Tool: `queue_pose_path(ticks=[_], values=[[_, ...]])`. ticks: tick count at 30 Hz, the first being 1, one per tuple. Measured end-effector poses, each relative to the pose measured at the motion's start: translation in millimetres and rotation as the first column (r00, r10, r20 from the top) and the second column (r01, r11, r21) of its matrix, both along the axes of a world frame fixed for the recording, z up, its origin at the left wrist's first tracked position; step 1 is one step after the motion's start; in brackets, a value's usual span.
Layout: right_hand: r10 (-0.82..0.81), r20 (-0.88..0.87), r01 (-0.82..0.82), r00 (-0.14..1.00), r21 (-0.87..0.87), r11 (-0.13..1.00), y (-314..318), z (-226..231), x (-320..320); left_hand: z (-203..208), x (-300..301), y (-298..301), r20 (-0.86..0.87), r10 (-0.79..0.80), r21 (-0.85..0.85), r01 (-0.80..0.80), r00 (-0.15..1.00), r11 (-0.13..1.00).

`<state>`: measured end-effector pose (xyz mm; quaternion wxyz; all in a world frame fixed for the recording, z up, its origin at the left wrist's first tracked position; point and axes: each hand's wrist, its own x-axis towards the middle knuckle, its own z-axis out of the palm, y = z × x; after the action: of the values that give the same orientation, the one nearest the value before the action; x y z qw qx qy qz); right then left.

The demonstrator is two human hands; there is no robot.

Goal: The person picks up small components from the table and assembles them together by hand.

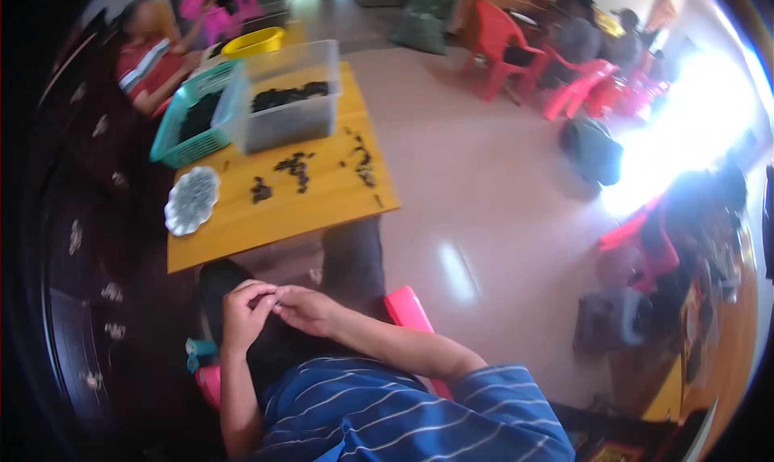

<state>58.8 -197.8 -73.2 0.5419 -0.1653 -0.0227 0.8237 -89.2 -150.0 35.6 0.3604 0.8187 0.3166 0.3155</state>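
Note:
My left hand (248, 305) and my right hand (306, 310) meet above my lap, just off the near edge of the yellow table (322, 214). Both have their fingers closed in a pinch, tip to tip. Whatever lies between them is small and dark, mostly covered by the fingers, so its kind does not show. On the tabletop lie loose heaps of small black pieces (297, 172), with more black pieces (359, 165) toward the right edge. A white scalloped dish (211, 189) at the left holds many tiny greyish bits.
Behind the heaps stand a clear plastic bin (294, 131) and a green basket (165, 149), both with black pieces inside. A yellow basin (274, 41) is farther back. Someone in a red shirt (133, 68) sits at far left. Red chairs (500, 39) and other people occupy the right background.

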Motion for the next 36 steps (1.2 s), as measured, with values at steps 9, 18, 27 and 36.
queue_pose_path(ticks=[9, 18, 27, 36], values=[[0.045, -0.004, -0.045, 0.999, -0.012, 0.999, -10, 5, 13, -3, 9, -5, -0.014, 0.083, 0.136, -0.08, 0.996, 0.987], [-0.005, 0.011, 0.005, 1.0, 0.006, 1.0, -4, 24, 24, 0, 3, -1, 0.067, 0.183, -0.168, -0.17, 0.981, 0.971], [-0.014, 0.016, 0.014, 1.0, 0.04, 0.999, -2, 29, 27, 1, 8, -3, 0.086, 0.176, -0.132, -0.164, 0.981, 0.978], [-0.104, 0.151, 0.1, 0.983, 0.032, 0.994, -8, 37, 23, 11, 10, -11, 0.106, 0.069, -0.215, -0.045, 0.992, 0.976]])
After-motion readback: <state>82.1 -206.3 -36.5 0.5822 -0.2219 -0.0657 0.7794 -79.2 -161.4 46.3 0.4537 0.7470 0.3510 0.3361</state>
